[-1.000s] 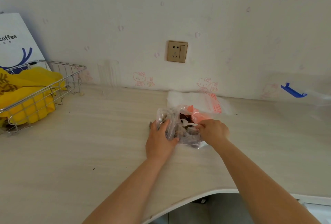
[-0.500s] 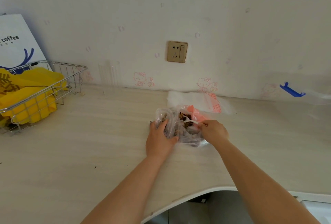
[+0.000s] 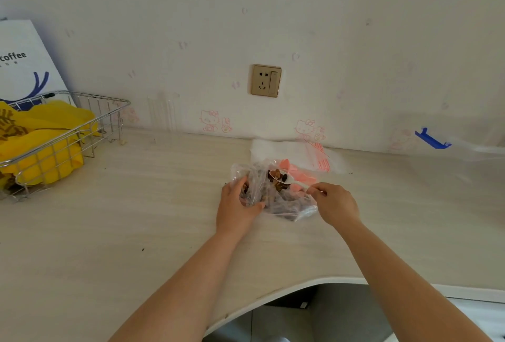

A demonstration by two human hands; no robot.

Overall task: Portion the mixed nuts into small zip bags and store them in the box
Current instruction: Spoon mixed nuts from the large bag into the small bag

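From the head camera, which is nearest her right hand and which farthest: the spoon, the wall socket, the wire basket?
From the right hand:
1. White spoon, pinched in its fingers, over the nut bag.
2. Wall socket, up on the wall behind.
3. Wire basket, far left on the counter.

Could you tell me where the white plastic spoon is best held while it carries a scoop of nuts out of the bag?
Hold the spoon by the far end of its handle, from the right, as the right hand pinches it now. The loaded bowl points left over the open nut bag, which the left hand grips, so an end grip probably keeps fingers clear and the bowl level.
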